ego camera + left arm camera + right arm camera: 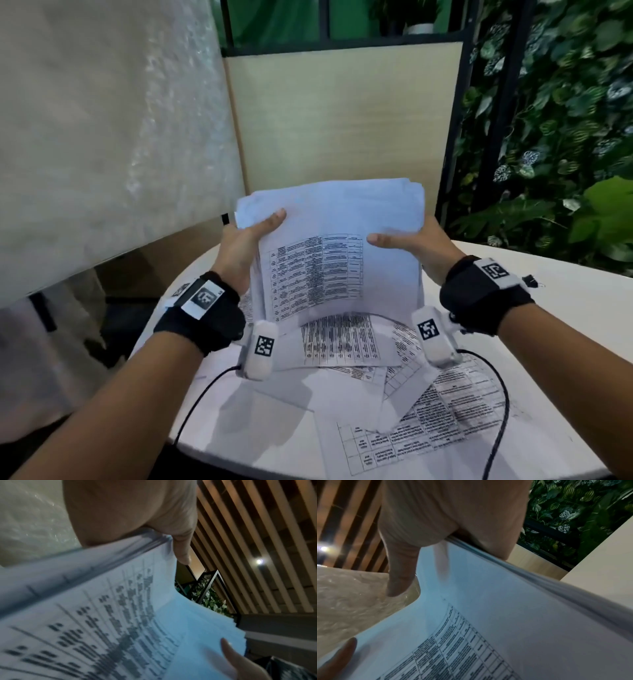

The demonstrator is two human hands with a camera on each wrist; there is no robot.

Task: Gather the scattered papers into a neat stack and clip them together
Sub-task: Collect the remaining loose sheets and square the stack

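I hold a stack of printed papers (337,250) upright over the round white table (565,308). My left hand (246,240) grips its left edge and my right hand (411,243) its right edge. Both thumbs lie on the front sheet, and the fingers are hidden behind. Several loose sheets (342,339) (445,394) lie scattered on the table below. A black binder clip (531,279) sits on the table by my right wrist. The left wrist view shows the stack (120,615) under my left hand (137,513). The right wrist view shows the stack (488,601) under my right hand (445,513).
A wooden partition (342,113) stands behind the table and a bubble-wrap sheet (102,137) hangs at the left. A wall of leaves (555,120) fills the right. Black cables (503,411) run across the near papers. The table's near edge (239,460) curves below my arms.
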